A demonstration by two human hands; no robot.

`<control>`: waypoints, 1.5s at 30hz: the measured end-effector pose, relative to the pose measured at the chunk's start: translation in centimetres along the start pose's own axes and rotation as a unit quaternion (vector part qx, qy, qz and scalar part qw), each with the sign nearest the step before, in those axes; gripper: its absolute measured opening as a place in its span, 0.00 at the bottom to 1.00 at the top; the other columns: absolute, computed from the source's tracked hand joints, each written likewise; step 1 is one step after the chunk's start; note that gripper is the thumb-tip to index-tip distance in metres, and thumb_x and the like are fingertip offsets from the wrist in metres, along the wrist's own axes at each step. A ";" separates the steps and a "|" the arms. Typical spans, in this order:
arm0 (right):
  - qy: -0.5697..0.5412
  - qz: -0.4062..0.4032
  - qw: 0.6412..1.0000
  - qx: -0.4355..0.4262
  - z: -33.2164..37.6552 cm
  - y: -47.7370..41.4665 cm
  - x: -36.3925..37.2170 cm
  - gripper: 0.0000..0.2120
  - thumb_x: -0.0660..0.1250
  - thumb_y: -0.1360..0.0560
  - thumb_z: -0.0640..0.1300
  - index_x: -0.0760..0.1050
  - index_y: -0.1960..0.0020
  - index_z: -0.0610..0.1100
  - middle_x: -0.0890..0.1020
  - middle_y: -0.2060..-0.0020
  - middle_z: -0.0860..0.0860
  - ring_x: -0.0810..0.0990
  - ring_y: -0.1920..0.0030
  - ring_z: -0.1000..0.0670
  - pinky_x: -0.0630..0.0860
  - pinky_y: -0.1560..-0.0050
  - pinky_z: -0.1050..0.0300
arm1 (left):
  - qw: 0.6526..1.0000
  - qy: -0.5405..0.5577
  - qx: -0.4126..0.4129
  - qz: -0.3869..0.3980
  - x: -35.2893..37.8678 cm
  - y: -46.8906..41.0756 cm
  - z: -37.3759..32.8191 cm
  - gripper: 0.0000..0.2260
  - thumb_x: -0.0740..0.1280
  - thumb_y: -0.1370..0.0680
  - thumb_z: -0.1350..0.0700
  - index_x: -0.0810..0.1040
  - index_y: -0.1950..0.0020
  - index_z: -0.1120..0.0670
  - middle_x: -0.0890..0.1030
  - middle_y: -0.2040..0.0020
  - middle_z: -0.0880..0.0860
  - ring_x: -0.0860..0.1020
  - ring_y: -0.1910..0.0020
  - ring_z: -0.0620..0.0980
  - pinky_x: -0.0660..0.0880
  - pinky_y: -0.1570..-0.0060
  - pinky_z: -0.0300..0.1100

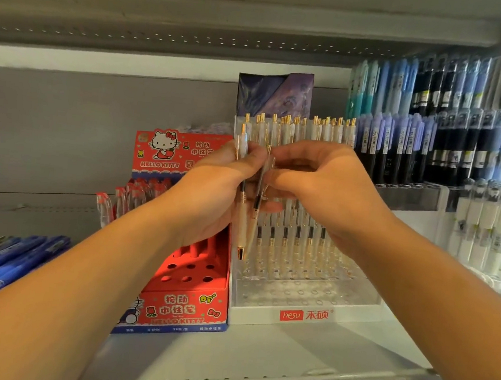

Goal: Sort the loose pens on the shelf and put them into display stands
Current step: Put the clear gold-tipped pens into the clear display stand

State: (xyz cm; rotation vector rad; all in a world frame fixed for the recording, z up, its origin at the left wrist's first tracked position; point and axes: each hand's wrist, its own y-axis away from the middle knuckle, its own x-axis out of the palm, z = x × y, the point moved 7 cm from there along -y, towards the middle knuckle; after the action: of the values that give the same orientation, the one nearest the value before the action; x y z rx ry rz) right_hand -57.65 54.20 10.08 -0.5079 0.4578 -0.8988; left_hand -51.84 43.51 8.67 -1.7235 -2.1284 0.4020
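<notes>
Holding two pens in front of the shelf (260, 355), I have both hands close together, almost touching. My left hand (213, 187) grips a white pen (240, 216) with curled fingers. This pen stands nearly upright; its gold button comes out above my thumb and its gold tip hangs below my palm, in front of the left edge of the clear stand (306, 302). My right hand (318, 183) pinches a second pen (257, 204) at its upper part, between thumb and fingertips. The second pen is a little tilted, with its lower end near the first pen, just beside my left fingers. How many pens exactly are inside my left hand, I cannot tell.

Behind my hands, the clear stand holds rows of the same white pens, and its front holes are free. Directly to the left of it stands a red stand (186, 301) with a cartoon cat, with some red pens at its back. Loose blue pens (7, 257) lie on the shelf far left. On the right, racks of blue and black pens (427, 137) stand upright.
</notes>
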 end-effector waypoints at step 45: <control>0.012 0.006 0.997 -0.079 -0.2 1.1 0.8 0.09 0.61 0.29 0.42 0.75 0.51 0.46 0.83 0.59 0.48 0.82 0.59 0.50 0.82 0.58 0.48 | 0.984 -0.095 0.121 -0.093 -2.2 -0.3 -2.4 0.16 0.74 0.34 0.54 0.79 0.49 0.56 0.82 0.56 0.54 0.81 0.58 0.52 0.81 0.59 0.48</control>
State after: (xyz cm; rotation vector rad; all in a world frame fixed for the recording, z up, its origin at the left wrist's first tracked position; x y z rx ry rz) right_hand -56.63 54.10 9.11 -0.6391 0.5556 -0.8612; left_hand -50.62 41.27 10.73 -1.3869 -2.2394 0.7646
